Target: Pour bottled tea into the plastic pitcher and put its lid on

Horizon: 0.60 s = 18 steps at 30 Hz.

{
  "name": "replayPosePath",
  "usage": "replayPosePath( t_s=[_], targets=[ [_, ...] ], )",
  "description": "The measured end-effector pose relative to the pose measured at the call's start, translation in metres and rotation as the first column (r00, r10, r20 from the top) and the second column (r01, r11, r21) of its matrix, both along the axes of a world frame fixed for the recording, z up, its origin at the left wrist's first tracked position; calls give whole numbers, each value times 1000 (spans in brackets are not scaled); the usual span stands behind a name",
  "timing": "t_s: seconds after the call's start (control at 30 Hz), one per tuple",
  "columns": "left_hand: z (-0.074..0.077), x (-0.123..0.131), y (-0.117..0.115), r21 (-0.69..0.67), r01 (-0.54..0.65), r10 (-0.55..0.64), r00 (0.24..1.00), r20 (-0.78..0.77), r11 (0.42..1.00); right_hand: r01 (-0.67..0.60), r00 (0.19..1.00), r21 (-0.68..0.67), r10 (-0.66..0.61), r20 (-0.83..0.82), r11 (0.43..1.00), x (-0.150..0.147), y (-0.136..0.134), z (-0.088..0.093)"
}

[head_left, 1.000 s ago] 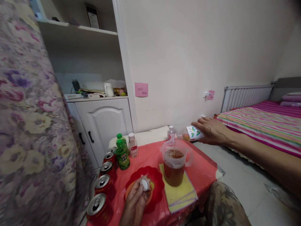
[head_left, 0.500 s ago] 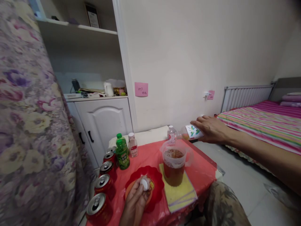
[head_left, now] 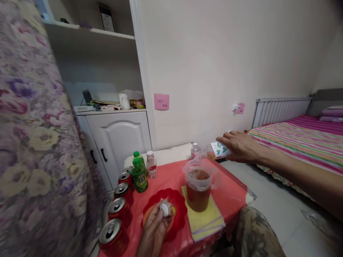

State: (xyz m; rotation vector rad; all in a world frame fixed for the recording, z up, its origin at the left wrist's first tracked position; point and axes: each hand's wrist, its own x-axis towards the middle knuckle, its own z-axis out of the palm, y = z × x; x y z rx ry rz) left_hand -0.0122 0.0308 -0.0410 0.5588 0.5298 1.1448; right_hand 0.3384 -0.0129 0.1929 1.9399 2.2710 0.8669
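My right hand (head_left: 237, 146) is wrapped round a clear bottle (head_left: 220, 150) with a white, leaf-patterned label. The bottle lies tilted nearly level, its neck pointing left above the pitcher. Below it a clear plastic pitcher (head_left: 198, 189), mostly full of brown liquid with bubbles on top, stands on a folded yellow cloth (head_left: 205, 223). Over the red scalloped bowl (head_left: 178, 203) my left hand (head_left: 155, 225) is closed on a white bottle cap (head_left: 165, 209), held between thumb and fingers. The palm and fingers hide part of the bowl.
Red drink cans (head_left: 114, 232) line the table's left edge. Beside them stand green bottles (head_left: 139, 176) and a clear white-capped bottle (head_left: 152, 166); another small bottle (head_left: 195, 151) is behind the pitcher. A red cloth (head_left: 230, 189) covers the table; a bed (head_left: 294, 135) stands at right.
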Motion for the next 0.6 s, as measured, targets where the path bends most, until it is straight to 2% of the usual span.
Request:
replayPosePath(
  t_s=[0.6],
  targets=[
    [3, 1, -2, -18, -7, 7, 1000, -22, 1000, -33, 998, 31, 32, 53, 999, -1, 5, 0]
  ],
)
